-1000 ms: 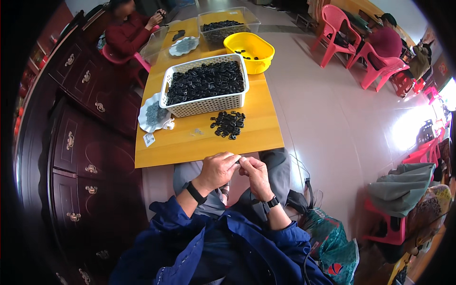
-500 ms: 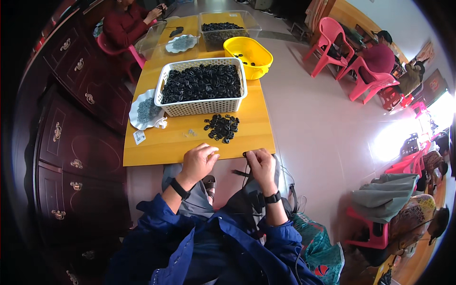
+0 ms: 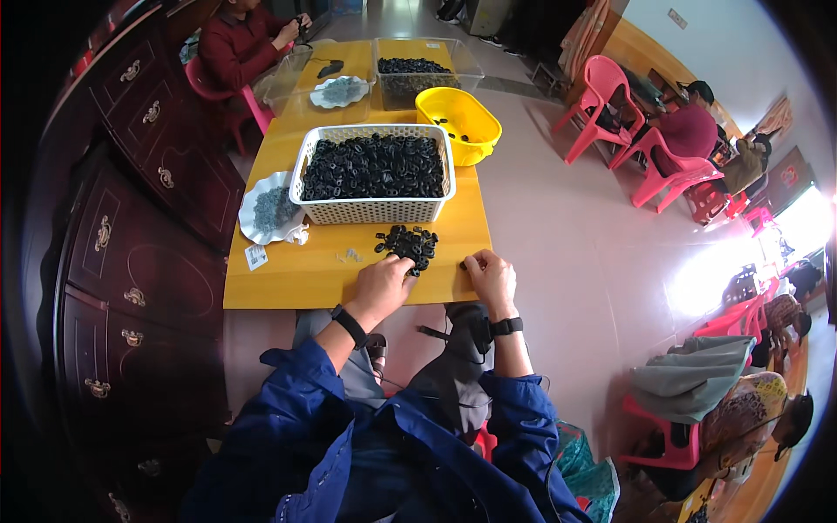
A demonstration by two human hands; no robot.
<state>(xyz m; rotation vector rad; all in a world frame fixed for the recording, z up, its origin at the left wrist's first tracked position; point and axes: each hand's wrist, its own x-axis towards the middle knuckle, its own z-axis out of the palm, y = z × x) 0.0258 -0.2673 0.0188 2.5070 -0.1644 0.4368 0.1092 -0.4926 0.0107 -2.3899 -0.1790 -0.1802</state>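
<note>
My left hand (image 3: 381,284) rests on the yellow table (image 3: 288,279), its fingers at the near edge of a small pile of black ring-shaped parts (image 3: 408,243). My right hand (image 3: 490,274) lies on the table's near right corner, fingertips touching one black part (image 3: 466,262). Behind the pile stands a white basket (image 3: 373,209) heaped with the same black parts. Whether either hand pinches a part is hidden by the fingers.
A white plate (image 3: 270,212) of grey pieces sits left of the basket. A yellow bowl (image 3: 458,124) and clear bins (image 3: 427,77) stand farther back, where a person in red (image 3: 244,45) sits. Dark wooden cabinets (image 3: 122,261) line the left. Pink chairs (image 3: 645,148) stand on the right.
Both hands moved from my lap, where they were held together, forward onto the table edge; the left reached the pile of black parts.
</note>
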